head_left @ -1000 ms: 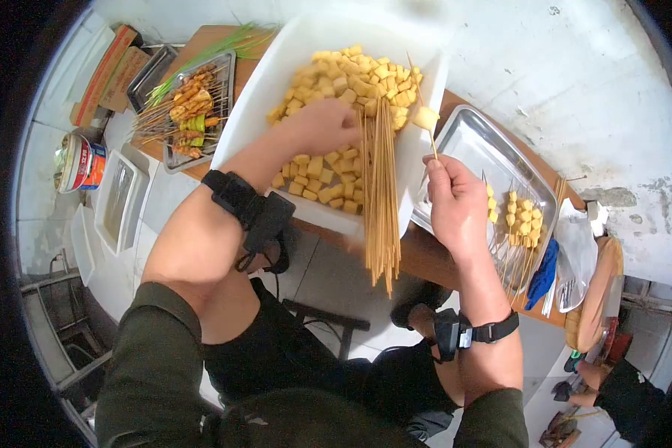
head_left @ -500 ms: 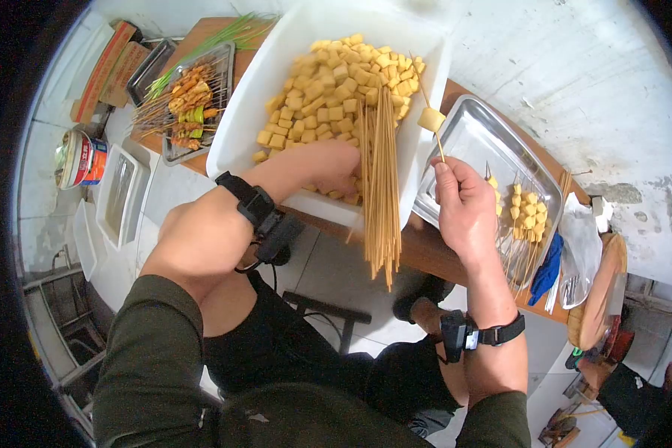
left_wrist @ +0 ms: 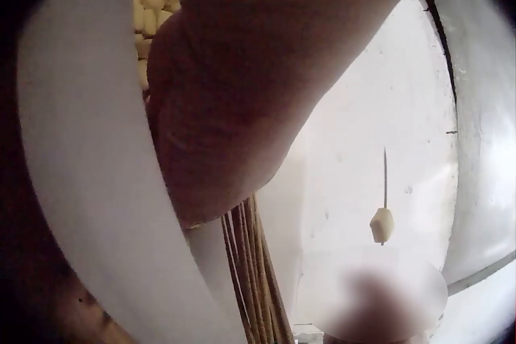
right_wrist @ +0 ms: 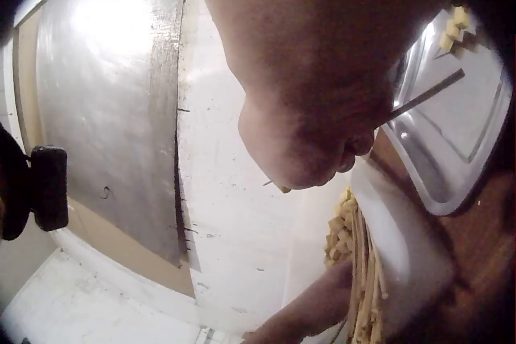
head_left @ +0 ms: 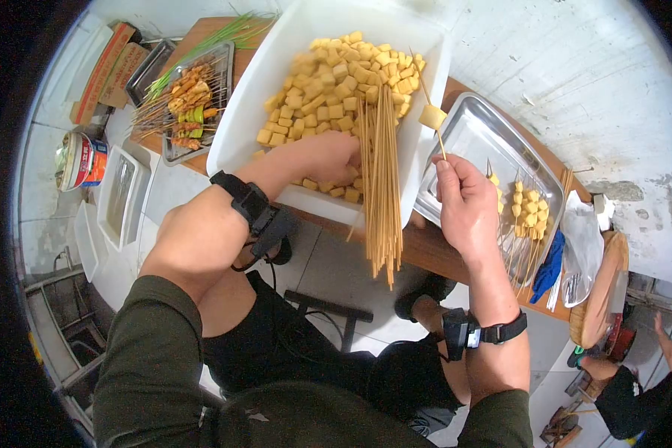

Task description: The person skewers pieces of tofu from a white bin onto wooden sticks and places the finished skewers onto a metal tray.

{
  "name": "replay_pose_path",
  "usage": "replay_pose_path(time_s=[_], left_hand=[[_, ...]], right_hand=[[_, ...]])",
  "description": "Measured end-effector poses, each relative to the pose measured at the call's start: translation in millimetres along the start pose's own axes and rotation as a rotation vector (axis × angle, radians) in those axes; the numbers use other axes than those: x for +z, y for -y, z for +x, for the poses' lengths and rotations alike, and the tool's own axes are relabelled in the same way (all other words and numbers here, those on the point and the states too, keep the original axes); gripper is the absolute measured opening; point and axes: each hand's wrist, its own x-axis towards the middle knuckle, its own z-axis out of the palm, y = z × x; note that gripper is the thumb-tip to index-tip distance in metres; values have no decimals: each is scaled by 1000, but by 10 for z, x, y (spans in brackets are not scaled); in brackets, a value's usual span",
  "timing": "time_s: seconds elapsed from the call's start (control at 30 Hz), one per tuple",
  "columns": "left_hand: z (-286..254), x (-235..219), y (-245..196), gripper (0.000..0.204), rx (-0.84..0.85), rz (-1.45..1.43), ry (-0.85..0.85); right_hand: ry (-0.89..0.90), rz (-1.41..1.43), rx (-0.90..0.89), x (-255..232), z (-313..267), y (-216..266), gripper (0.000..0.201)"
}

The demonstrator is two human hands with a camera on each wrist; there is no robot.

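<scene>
In the head view my right hand (head_left: 467,205) pinches a thin skewer (head_left: 440,142) that points up, one yellow cube (head_left: 431,116) threaded on it. My left hand (head_left: 330,158) is down in the white tub (head_left: 235,123) among loose yellow cubes (head_left: 328,86); its fingertips are hidden, so what they touch cannot be told. Beside that hand, a bundle of bare skewers (head_left: 381,194) lies over the tub's near edge. The left wrist view also shows the threaded cube (left_wrist: 382,225) on its skewer.
A metal tray (head_left: 467,119) with several filled skewers (head_left: 529,210) stands right of the tub. At left is a tray of meat skewers (head_left: 192,104). A blue cloth (head_left: 549,270) and plastic bag (head_left: 579,254) lie at right. Another person (head_left: 620,399) is at lower right.
My left hand has moved down through the tub, toward its near side, then slightly up. The right hand, still holding the skewer and cube, has shifted slightly right.
</scene>
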Motion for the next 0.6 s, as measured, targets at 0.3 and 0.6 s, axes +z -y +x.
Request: replay_pose_path(time_s=[0.3,0.6], left_hand=[[-134,-500,138,30,-122,11,-307],[-106,-550,171,34,-103,-535,-620]], right_hand=[[17,12,36,-34,-6,36,22],[41,11,22,22,-17,64,22]])
